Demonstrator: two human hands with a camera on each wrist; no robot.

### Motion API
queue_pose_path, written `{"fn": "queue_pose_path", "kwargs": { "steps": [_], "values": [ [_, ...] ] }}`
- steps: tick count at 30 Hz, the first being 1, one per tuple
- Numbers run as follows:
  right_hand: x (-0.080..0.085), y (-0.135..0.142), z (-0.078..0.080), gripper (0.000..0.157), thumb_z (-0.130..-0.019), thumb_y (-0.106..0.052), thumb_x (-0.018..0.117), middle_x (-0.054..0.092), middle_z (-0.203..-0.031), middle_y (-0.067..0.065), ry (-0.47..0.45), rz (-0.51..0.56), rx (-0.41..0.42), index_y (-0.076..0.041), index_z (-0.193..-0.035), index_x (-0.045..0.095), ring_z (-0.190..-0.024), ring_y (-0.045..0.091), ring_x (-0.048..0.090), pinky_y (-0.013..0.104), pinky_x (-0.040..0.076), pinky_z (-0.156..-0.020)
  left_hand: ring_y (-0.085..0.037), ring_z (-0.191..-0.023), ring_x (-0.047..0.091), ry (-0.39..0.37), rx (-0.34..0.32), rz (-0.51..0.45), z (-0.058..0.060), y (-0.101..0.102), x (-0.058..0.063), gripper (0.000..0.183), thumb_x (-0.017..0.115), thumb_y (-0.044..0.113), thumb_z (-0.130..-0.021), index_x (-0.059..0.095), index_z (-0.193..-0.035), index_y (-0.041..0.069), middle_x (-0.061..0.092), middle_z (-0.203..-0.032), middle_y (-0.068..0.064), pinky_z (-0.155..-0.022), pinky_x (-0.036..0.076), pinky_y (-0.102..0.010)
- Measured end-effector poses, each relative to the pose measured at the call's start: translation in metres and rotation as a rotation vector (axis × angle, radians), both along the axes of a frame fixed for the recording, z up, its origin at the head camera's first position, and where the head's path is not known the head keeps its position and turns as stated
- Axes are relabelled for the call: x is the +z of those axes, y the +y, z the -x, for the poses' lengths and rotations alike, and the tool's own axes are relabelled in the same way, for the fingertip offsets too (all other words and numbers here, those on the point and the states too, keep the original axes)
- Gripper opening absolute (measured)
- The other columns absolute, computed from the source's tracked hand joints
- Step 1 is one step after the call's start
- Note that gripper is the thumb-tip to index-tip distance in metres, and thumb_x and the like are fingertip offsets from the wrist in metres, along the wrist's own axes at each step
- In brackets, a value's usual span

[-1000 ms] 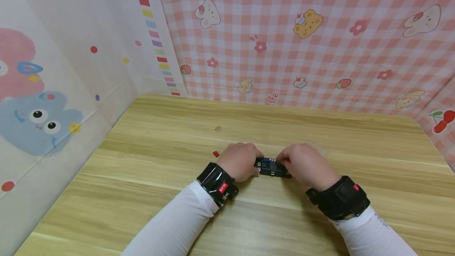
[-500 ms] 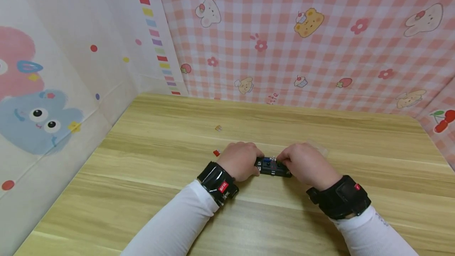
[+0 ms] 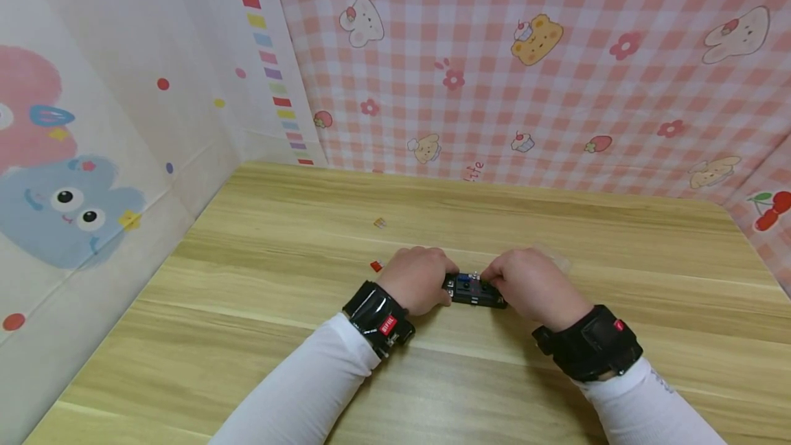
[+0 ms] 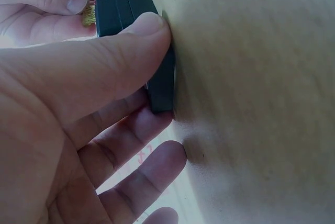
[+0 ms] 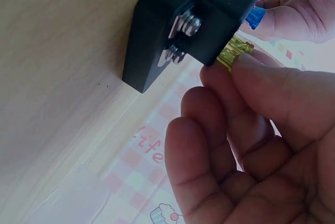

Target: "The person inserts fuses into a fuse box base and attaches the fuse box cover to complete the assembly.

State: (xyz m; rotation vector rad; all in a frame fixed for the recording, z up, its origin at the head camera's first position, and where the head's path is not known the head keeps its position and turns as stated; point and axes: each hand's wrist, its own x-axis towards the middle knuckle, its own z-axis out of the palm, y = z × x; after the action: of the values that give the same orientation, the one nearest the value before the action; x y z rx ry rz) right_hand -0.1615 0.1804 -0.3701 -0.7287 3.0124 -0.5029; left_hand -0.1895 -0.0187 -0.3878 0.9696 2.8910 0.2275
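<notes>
A black fuse block [image 3: 474, 293] with metal terminal screws stands on the table between both hands. My left hand [image 3: 417, 281] grips its left end, thumb on the near side and fingers on the far side. A yellow blade fuse [image 5: 234, 51] sits at the block's top, pinched between the thumb and index finger of my right hand [image 3: 535, 287]. The blade ends of that fuse are hidden. Farther along the block, a blue blade fuse [image 5: 255, 17] sticks up from the top. Left of my left hand lies a red blade fuse [image 3: 376, 266].
An orange-tinted blade fuse [image 3: 380, 223] lies farther back on the wooden table [image 3: 278, 246]. Behind my right hand is a clear plastic piece [image 3: 558, 257], flat on the wood. Patterned cloth [image 3: 482, 88] hangs along the table's back edge.
</notes>
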Motion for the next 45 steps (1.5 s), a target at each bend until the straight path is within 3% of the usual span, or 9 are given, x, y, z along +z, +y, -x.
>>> {"fn": "queue_pose_path", "kwargs": {
  "steps": [45],
  "values": [
    [-0.0004,-0.0032,-0.0012,0.012,-0.081,-0.006,0.070,0.068,-0.083,-0.002,0.018,-0.015,-0.032,-0.015,-0.086,0.075,-0.069,0.008,0.053,0.030,0.049,-0.061,-0.009,-0.083,0.051,0.000,0.004,0.010,-0.0012,0.0011,0.0009,0.043,0.078,0.039,-0.074,0.068,-0.113,0.025,0.063,-0.105,0.008,-0.073,0.044,-0.032]
  ]
}}
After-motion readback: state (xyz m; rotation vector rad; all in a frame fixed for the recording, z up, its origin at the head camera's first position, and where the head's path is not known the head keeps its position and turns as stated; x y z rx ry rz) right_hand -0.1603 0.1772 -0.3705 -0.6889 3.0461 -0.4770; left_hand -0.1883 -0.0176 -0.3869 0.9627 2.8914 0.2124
